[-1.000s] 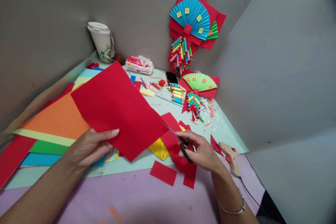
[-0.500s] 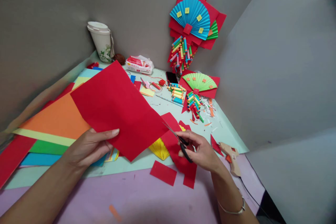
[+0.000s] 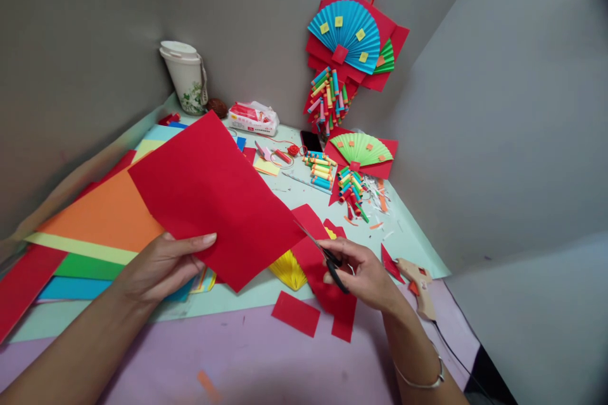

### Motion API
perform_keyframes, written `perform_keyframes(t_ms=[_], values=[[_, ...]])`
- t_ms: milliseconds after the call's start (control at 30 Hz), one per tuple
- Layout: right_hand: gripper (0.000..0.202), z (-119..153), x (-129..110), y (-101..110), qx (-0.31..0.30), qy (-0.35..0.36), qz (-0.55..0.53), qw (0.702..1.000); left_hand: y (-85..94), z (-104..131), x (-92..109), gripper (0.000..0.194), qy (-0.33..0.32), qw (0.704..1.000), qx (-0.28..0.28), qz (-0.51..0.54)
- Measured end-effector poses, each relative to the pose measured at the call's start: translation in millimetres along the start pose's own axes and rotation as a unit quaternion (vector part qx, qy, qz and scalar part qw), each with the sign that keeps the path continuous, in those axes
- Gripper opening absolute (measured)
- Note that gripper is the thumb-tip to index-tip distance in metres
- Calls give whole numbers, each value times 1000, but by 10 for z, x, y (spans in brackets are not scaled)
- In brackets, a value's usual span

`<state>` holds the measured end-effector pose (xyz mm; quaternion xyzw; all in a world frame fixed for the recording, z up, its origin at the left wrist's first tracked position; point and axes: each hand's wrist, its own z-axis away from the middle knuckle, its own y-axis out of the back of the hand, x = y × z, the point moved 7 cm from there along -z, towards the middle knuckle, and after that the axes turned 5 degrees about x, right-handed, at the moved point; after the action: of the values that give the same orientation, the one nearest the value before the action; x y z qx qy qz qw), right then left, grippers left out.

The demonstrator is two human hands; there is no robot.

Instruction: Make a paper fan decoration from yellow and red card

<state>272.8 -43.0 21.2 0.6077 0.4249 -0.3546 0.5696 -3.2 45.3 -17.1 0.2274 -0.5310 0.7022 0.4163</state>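
Note:
A sheet of red paper (image 3: 213,196) is pinched along its lower left edge by my left hand (image 3: 166,262), thumb on top and fingers beneath. In my right hand (image 3: 363,269) is a pair of black-handled scissors (image 3: 338,275). Their blades reach the right corner of the sheet; whether they cut into it I cannot tell. Below that corner lie more red paper pieces (image 3: 327,285) and a folded yellow paper fan (image 3: 289,271). A small red rectangle (image 3: 297,313) rests nearer to me.
Coloured paper sheets (image 3: 102,209) are stacked at left. A glue gun (image 3: 420,285) with a cord lies at right. Behind are a lidded cup (image 3: 185,79), a tissue pack (image 3: 253,118), paper rolls (image 3: 319,171) and a green fan piece (image 3: 361,150). A blue fan decoration (image 3: 346,35) hangs at the wall.

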Motion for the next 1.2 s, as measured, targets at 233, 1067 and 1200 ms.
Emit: perform_keyframes(t_ms=[233,1067,1200], values=[[46,2,29,-22,6,-26,-40,999,23,-5,-23,64,13,1000,-5,-1],[45,-28,21,-29,19,-22,-51,998,-23,52,-60,53,34,999,-3,-29],[47,-25,26,-38,19,-18,-48,999,-22,51,-61,58,39,999,1,-17]])
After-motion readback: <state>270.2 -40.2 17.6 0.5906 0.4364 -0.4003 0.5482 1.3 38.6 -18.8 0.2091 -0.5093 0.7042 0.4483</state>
